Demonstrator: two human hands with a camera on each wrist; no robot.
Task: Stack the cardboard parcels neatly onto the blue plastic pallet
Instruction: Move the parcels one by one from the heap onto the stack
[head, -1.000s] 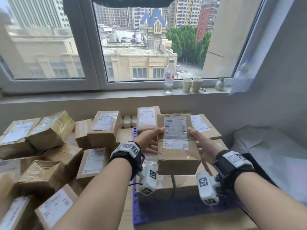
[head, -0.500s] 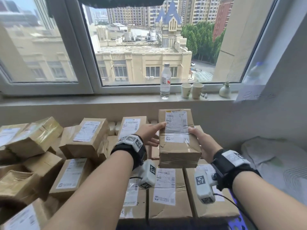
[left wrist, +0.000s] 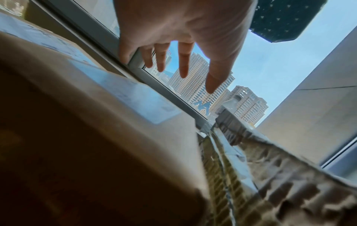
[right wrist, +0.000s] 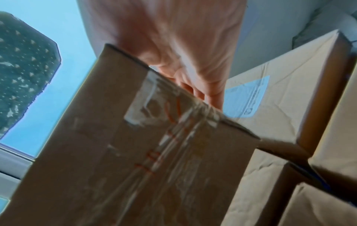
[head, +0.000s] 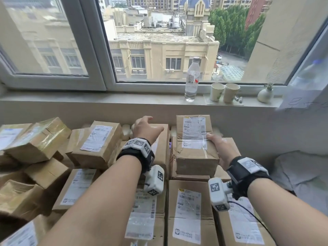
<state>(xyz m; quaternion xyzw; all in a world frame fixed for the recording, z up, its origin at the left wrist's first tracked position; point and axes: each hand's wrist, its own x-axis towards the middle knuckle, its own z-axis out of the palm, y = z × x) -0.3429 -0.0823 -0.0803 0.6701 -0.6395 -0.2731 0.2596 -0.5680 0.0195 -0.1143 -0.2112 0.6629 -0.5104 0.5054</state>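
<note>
Though hidden from above, left hand [left wrist: 185, 30] fingers spread, empty; right hand [head: 222, 150] gripping taped parcel [head: 195, 144].

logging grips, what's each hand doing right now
Left hand: open, fingers spread, holding nothing.
Right hand: gripping the parcel by its right side.

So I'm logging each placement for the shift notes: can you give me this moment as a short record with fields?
parcel in hand: taped cardboard parcel, label up, on the stacked parcels
right hand: grips that parcel's right side
left hand: holds nothing, fingers spread above a neighbouring parcel
loose pile: unsorted parcels on the left
windowsill: water bottle, two paper cups
</note>
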